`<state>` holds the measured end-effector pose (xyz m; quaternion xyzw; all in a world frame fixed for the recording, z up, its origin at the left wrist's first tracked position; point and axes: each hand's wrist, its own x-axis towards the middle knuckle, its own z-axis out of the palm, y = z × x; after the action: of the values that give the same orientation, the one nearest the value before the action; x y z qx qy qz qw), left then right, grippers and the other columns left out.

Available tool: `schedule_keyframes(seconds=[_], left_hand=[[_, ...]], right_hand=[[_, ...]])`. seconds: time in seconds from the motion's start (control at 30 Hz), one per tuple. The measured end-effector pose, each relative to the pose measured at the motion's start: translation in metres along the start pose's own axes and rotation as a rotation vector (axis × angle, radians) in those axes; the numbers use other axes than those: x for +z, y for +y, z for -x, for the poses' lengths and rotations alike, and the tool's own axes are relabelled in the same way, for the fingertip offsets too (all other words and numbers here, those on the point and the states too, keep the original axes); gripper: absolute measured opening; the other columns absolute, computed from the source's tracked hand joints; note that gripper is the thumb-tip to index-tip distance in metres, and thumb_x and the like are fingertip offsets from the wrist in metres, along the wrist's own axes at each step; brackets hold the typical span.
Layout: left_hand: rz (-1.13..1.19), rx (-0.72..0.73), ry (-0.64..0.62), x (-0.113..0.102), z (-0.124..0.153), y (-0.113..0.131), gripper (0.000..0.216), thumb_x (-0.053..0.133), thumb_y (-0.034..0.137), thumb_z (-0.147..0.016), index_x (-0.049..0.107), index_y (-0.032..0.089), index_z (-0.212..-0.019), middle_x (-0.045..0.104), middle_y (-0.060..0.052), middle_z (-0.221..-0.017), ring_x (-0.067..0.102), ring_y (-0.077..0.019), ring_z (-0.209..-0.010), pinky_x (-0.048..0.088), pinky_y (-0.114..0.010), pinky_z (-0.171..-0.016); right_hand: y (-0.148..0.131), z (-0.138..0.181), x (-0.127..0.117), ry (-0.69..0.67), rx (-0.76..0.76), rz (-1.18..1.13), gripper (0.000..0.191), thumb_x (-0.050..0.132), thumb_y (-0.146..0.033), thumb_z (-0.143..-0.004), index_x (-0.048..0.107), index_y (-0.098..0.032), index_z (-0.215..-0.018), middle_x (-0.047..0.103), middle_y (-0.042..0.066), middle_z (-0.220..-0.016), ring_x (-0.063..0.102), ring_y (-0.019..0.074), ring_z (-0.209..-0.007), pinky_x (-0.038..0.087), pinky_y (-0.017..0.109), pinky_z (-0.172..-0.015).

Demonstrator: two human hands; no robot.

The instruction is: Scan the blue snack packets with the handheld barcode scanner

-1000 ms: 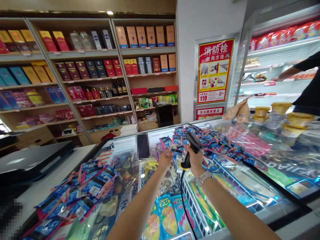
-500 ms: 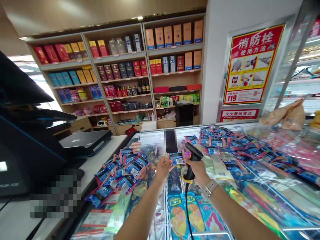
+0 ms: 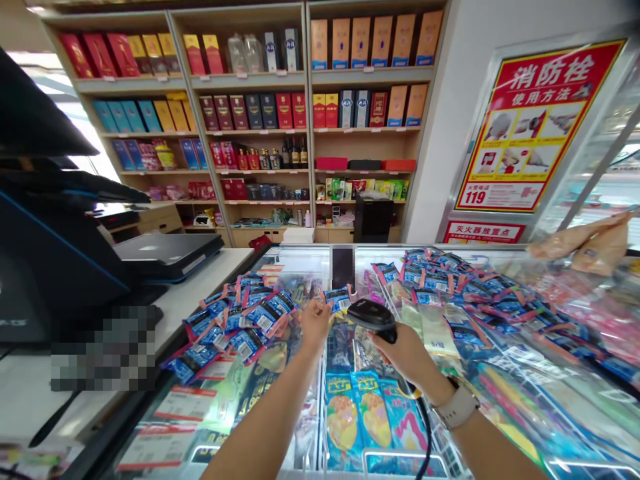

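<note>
My left hand [image 3: 313,324] pinches a small blue snack packet [image 3: 337,299] by its edge, holding it up over the glass-topped freezer [image 3: 310,257]. My right hand [image 3: 403,351] grips a black handheld barcode scanner [image 3: 373,317], whose head sits just right of the packet; its cable runs down past my wrist, which wears a watch [image 3: 457,407]. A heap of the same blue packets [image 3: 233,323] lies on the glass to the left. A larger spread of blue packets [image 3: 450,280] lies to the right.
A black register screen [image 3: 45,220] and a closed laptop [image 3: 165,250] stand on the white counter [image 3: 200,293] at left. Shelves of boxed goods [image 3: 280,107] fill the back wall. A red poster [image 3: 535,127] hangs at right. Ice-cream bags [image 3: 365,413] show under the glass.
The view has swung left and down. My left hand still holds the packet, and my right hand has tilted the scanner lower and flatter beside it.
</note>
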<state>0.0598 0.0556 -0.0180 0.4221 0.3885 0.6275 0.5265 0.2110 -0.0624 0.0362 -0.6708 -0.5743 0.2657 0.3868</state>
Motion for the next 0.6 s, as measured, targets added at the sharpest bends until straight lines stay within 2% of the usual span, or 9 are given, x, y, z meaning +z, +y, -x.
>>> schedule_keyframes(seconds=[0.23,0.33,0.4,0.5,0.6], left_hand=[[0.008,-0.01,-0.009,0.0,0.0,0.002,0.046,0.078,0.042,-0.054,0.038,0.019,-0.055,0.049,0.008,-0.049,0.053,-0.0088,-0.052,0.053,-0.029,-0.066],[0.005,0.003,-0.017,0.0,0.0,0.0,0.045,0.077,0.043,-0.055,0.039,0.019,-0.055,0.047,0.008,-0.049,0.052,-0.0085,-0.052,0.052,-0.028,-0.066],[-0.009,0.002,-0.019,0.002,0.001,0.001,0.045,0.077,0.044,-0.055,0.039,0.02,-0.055,0.045,0.008,-0.048,0.05,-0.0083,-0.051,0.052,-0.029,-0.066],[-0.036,0.031,-0.008,0.003,0.002,0.011,0.046,0.076,0.045,-0.055,0.038,0.02,-0.055,0.043,0.009,-0.049,0.048,-0.0087,-0.051,0.052,-0.029,-0.063],[-0.153,0.164,0.062,-0.013,-0.002,0.039,0.041,0.071,0.042,-0.062,0.038,0.02,-0.055,0.042,0.008,-0.049,0.046,-0.0093,-0.05,0.047,-0.025,-0.058]], right_hand=[[-0.004,0.0,-0.007,-0.046,-0.004,0.002,0.034,0.054,-0.044,-0.077,0.05,-0.021,-0.052,0.055,0.002,-0.041,0.055,0.0181,-0.043,0.04,0.029,-0.052],[0.001,-0.002,-0.004,-0.02,0.008,-0.084,0.032,0.059,-0.044,-0.074,0.054,-0.02,-0.054,0.056,0.002,-0.041,0.055,0.0179,-0.042,0.039,0.029,-0.048],[0.004,-0.004,0.0,-0.011,0.016,-0.239,0.03,0.064,-0.045,-0.07,0.058,-0.018,-0.058,0.058,0.002,-0.043,0.053,0.0166,-0.039,0.038,0.028,-0.044],[0.001,-0.011,0.013,0.017,0.064,-0.607,0.032,0.073,-0.045,-0.061,0.064,-0.015,-0.068,0.066,0.005,-0.056,0.057,0.0168,-0.043,0.042,0.028,-0.044],[-0.02,-0.021,0.034,0.043,0.129,-0.989,0.035,0.079,-0.041,-0.056,0.067,-0.015,-0.078,0.072,0.008,-0.073,0.068,0.0213,-0.064,0.053,0.029,-0.059]])
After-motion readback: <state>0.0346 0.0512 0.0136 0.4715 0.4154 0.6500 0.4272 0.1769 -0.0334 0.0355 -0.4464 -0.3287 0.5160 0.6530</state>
